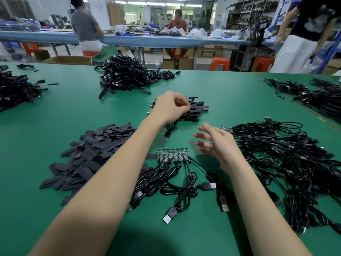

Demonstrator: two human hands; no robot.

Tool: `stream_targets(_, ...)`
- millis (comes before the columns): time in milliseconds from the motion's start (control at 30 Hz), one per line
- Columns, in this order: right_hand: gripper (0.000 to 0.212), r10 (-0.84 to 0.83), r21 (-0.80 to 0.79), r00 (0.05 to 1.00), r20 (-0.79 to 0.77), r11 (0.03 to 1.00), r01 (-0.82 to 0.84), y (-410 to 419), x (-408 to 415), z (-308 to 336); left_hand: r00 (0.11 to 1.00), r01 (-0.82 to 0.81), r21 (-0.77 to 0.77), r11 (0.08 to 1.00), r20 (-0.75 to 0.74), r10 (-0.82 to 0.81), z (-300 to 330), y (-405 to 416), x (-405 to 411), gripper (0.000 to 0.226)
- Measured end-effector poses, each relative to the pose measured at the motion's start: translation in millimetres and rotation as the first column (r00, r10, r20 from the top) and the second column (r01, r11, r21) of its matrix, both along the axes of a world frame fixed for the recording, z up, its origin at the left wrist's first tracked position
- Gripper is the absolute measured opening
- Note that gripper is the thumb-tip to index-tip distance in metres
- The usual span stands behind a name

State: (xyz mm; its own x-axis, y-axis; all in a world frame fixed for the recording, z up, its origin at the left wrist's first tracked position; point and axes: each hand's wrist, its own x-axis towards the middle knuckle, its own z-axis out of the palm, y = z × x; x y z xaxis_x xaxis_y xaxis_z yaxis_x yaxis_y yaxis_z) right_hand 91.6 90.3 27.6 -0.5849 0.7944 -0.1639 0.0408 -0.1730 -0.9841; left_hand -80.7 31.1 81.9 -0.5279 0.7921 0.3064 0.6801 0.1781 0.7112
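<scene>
Cables (177,183) trail bottom centre from a left-right row of boards (173,155). I see my right hand (215,143) hovering open just right of them, nearer; left hand (169,106) pinches a sleeved cable (170,128) at the centre pile (197,109).

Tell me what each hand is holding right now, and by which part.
The left hand pinches a black cable at the small pile, apparently near its sleeved end; the exact grip is hidden. The right hand is open and holds nothing.
</scene>
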Motion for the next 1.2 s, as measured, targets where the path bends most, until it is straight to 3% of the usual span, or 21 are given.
stream_targets(167, 0.021, 0.063, 0.065, 0.996, 0.069, 0.996, -0.068, 0, -1, -4, 0.911, -0.064, -0.159, 0.985, -0.412, -0.007, 30, 48, -30, 0.015)
stream_targets(367, 0.020, 0.088, 0.090, 0.991, 0.104, 0.991, -0.098, 0, -3, -8, 0.784, -0.172, -0.305, 0.937, -0.618, -0.057, 4, 71, -51, 0.017)
stream_targets(567, 0.019, 0.093, 0.191, 0.979, 0.180, 0.973, -0.127, -1, -4, -10, 0.884, -0.186, -0.155, 0.970, -0.457, 0.096, -29, 61, -44, 0.027)
stream_targets(700, 0.009, 0.073, 0.356, 0.928, 0.367, 0.910, -0.212, -4, -7, -7, 0.925, -0.185, -0.005, 0.983, -0.338, 0.172, -32, 31, -21, 0.018)
stream_targets(800, 0.009, 0.044, 0.416, 0.836, 0.546, 0.852, -0.317, -5, -10, 1, 0.979, -0.140, -0.044, 0.989, -0.153, 0.132, -45, 1, 3, 0.005)
stream_targets(867, 0.012, 0.053, 0.398, 0.788, 0.613, 0.842, -0.366, -5, -11, 3, 0.992, -0.121, -0.128, 0.984, -0.064, 0.113, -57, -16, 18, 0.016)
stream_targets(967, 0.012, 0.108, 0.309, 0.838, 0.535, 0.898, -0.313, -10, -8, 4, 0.992, -0.122, -0.157, 0.980, 0.020, 0.127, -66, -30, 32, 0.037)
stream_targets(1067, 0.011, 0.197, 0.087, 0.935, 0.295, 0.969, -0.232, -9, -2, 9, 0.985, -0.171, -0.107, 0.979, 0.005, 0.172, -66, -33, 45, 0.055)
stream_targets(1200, 0.017, 0.328, -0.088, 0.935, 0.131, 0.944, -0.319, -8, 6, 14, 0.973, -0.230, 0.014, 0.973, 0.025, 0.230, -68, -33, 54, 0.068)
